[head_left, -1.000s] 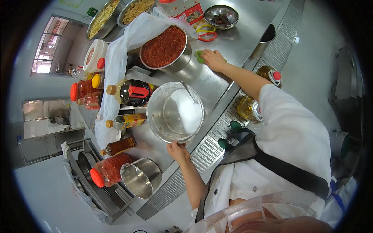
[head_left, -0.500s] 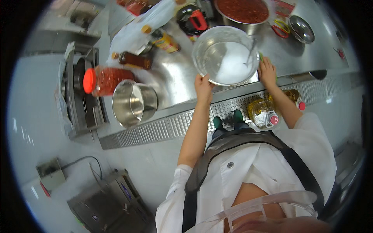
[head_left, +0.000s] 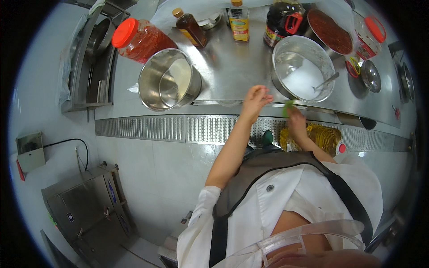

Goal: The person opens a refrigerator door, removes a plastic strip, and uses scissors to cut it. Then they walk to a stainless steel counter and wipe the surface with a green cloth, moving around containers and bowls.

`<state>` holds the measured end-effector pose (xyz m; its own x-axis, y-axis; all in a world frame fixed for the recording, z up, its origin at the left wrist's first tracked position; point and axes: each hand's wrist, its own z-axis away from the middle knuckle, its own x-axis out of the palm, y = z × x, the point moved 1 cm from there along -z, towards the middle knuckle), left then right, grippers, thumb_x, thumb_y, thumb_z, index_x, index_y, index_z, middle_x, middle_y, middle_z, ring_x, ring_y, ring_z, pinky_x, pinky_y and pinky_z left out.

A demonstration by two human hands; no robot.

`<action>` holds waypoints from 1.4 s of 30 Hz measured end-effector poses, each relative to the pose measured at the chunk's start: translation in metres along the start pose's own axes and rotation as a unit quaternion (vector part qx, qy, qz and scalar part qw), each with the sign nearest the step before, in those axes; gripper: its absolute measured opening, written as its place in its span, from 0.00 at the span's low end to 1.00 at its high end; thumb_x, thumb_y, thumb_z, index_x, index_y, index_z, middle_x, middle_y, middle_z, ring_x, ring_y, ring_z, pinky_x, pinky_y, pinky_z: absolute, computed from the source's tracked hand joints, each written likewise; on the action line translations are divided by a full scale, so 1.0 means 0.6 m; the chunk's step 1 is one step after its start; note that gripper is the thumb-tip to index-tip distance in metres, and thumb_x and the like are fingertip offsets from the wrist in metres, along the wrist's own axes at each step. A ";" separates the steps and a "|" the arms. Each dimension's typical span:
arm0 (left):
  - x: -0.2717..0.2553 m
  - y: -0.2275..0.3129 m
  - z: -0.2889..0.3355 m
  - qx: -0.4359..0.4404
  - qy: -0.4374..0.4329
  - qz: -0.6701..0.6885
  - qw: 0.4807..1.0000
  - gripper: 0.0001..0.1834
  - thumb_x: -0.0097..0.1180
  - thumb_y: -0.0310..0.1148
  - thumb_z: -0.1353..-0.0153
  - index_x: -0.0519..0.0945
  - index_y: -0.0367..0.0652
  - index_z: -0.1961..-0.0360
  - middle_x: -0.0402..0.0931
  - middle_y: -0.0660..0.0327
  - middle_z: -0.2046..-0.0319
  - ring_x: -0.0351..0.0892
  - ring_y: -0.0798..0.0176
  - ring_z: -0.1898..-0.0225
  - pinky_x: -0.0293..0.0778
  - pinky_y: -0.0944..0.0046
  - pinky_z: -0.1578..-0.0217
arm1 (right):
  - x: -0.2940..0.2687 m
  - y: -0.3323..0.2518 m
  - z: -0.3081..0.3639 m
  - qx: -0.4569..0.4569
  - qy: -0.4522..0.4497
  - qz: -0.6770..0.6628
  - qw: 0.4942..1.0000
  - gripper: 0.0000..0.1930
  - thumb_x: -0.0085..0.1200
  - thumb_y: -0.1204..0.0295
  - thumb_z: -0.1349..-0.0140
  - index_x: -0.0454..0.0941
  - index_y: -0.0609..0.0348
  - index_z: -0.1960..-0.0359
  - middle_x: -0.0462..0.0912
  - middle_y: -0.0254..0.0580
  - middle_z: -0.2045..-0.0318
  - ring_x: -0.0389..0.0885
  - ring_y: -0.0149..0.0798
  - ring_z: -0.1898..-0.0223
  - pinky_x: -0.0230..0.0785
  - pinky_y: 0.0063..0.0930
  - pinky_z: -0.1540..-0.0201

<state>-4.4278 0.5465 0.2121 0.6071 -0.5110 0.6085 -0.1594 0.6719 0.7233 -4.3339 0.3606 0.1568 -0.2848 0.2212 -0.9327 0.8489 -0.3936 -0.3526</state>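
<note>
My left hand [head_left: 257, 100] is raised near the counter's front edge, holding nothing, with its fingers bent and partly apart. Just right of it, my right hand [head_left: 296, 119] is closed on a small bright green thing [head_left: 287, 107] whose kind I cannot make out. Both hands are apart from the metal basin [head_left: 283, 57], which stands beyond them near the counter's front edge. White powder [head_left: 301, 82] fills part of that basin. A metal spoon [head_left: 327, 81] rests in it, its handle leaning to the right.
On the steel counter [head_left: 228, 78] stand a metal pot [head_left: 194, 80], a red-lidded jar [head_left: 147, 40], two bottles, a dark jug [head_left: 282, 22], a pot of red paste [head_left: 330, 33], scissors [head_left: 352, 67] and a small metal bowl [head_left: 371, 76]. Yellow oil jugs [head_left: 324, 137] stand below, by the floor grate [head_left: 214, 127].
Both hands have come off the basin and drawn back toward me. The right now has the green thing. The view has shifted, so the counter things appear displaced.
</note>
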 end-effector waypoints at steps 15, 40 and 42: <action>-0.324 0.240 0.146 0.250 0.415 0.025 0.874 0.08 0.49 0.25 0.48 0.63 0.38 0.78 0.67 0.59 0.84 0.68 0.66 0.83 0.73 0.67 0.80 | 0.157 -0.178 -0.407 0.062 0.117 0.061 0.989 0.22 0.43 0.68 0.47 0.61 0.55 0.48 0.56 0.45 0.45 0.52 0.42 0.42 0.47 0.47 0.48; -0.382 0.278 0.270 0.258 0.441 -0.050 0.858 0.04 0.41 0.20 0.53 0.64 0.40 0.81 0.66 0.61 0.86 0.60 0.72 0.93 0.59 0.74 0.96 | 0.179 -0.288 -0.465 -0.226 -0.009 -0.007 0.974 0.24 0.47 0.67 0.49 0.60 0.52 0.48 0.56 0.39 0.44 0.53 0.38 0.42 0.49 0.44 0.48; -0.382 0.283 0.266 0.247 0.431 -0.049 0.866 0.04 0.41 0.20 0.54 0.64 0.40 0.81 0.66 0.62 0.87 0.60 0.72 0.93 0.58 0.74 0.96 | 0.182 -0.305 -0.530 -0.181 0.018 -0.007 0.983 0.23 0.45 0.67 0.48 0.60 0.52 0.48 0.56 0.39 0.44 0.52 0.38 0.42 0.49 0.44 0.48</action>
<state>-4.7181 0.6921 0.2473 0.9585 0.1817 0.2197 -0.2583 0.2271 0.9390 -4.3790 0.7406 0.1436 -0.2882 0.2576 -0.9223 0.9496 -0.0474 -0.3100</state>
